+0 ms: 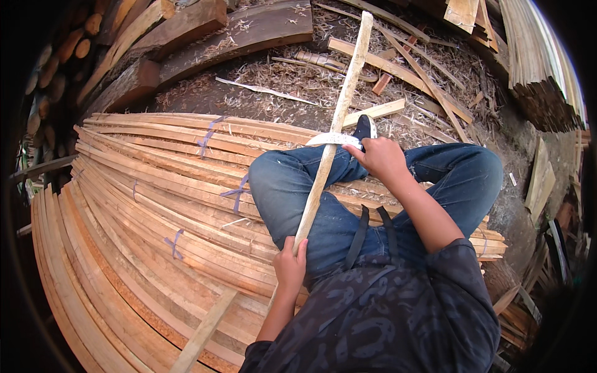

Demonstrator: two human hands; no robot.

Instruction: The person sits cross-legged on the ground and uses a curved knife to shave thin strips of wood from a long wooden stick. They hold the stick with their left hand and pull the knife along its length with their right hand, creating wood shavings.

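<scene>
A long, rough wooden stick point(319, 177) slants across my lap, its far end beyond my feet. My left hand point(290, 262) is wrapped round its near part, thumb along the wood. My right hand point(381, 158) is closed at the stick's right side, above my crossed legs. From that fist a knife point(324, 139) with a pale, curved blade lies across the top of the stick; its handle is hidden in my fingers. A dark shoe with a white edge point(365, 128) shows just beyond my right hand.
I sit on long sawn wooden strips point(143, 186), tied in bundles with purple ties point(207, 137). A loose batten point(205, 332) lies on them at the lower left. Heavy beams point(236, 37), offcuts point(404, 78) and shavings cover the ground ahead. Stacked thin boards point(535, 56) stand far right.
</scene>
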